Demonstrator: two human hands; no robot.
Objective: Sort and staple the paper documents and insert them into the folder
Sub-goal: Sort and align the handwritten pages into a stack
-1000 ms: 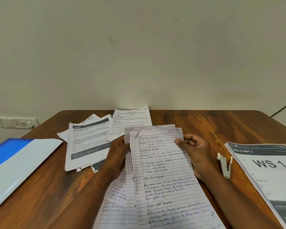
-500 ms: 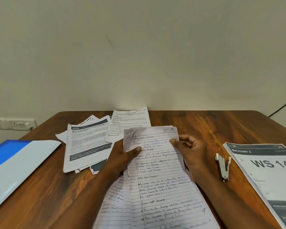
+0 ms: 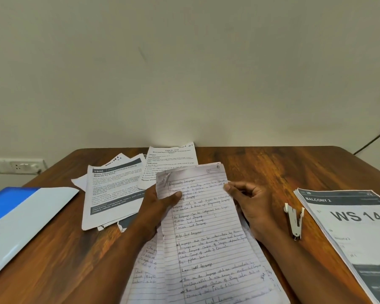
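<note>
Wood surface [image 3: 261, 170] w/ plain wall behind. Both hands pinch the handwritten pages [image 3: 204, 227] at centre: left hand [image 3: 160, 200] thumb on top, right hand [image 3: 248, 198] at the edge. Thin, floppy sheets; best gripped near top corners. Stapler [image 3: 294, 220] right, folder [image 3: 20, 222] left.

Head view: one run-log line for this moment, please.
left hand: holds handwritten pages | right hand: pinches edge | stapler: idle | folder: empty-handed
</note>
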